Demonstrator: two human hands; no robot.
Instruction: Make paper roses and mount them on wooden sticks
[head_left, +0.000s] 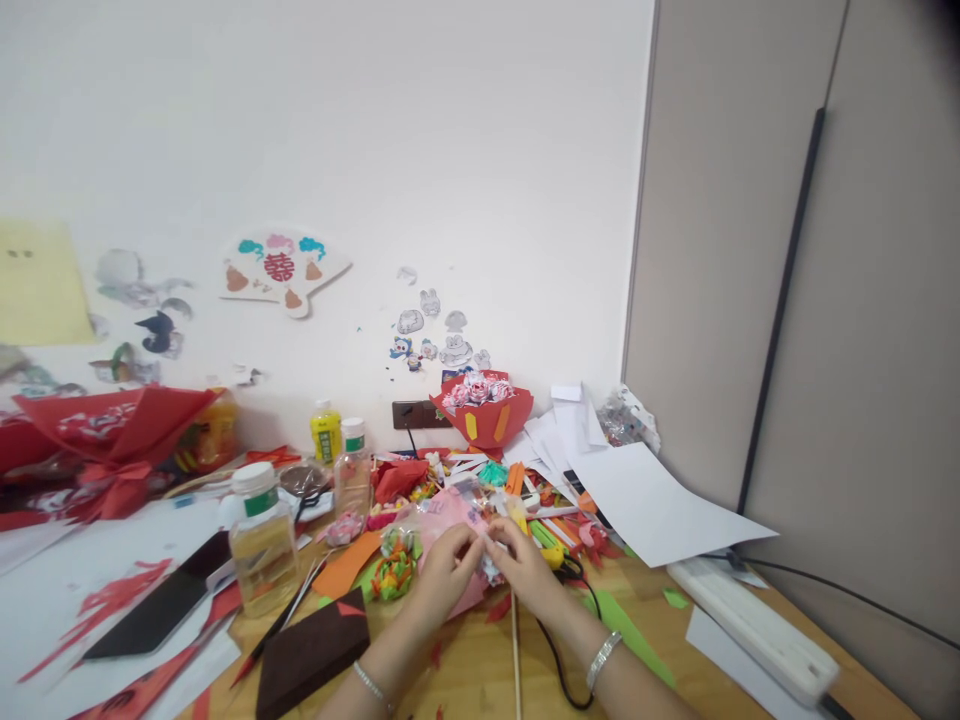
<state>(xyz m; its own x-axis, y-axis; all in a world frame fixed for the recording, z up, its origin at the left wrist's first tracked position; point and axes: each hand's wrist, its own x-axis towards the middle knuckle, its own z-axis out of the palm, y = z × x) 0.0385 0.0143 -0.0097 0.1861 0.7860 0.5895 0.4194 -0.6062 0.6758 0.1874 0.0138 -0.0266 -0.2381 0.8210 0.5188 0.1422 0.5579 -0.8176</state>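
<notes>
My left hand (450,568) and my right hand (523,565) meet above the middle of the table, thumbs and fingertips pinched close together. Whatever lies between the fingertips is too small to make out. Right behind and beneath them is a crumpled pink sheet (442,515), with a bit of white and bluish material showing just under the fingers. A thin wooden stick (516,660) runs from below the hands toward the table's near edge. Beside my left hand sits a bunch of orange and green crumpled paper (397,565). A yellow tool (556,556) with a black cord lies beyond my right hand.
Clear bottles (264,560) with white caps and a dark brown box (313,650) stand to the left. Red-wrapped bouquets (491,422) rest by the wall. Paper scraps cover the middle. On the right lie white sheets (652,500) and a white power strip (754,625).
</notes>
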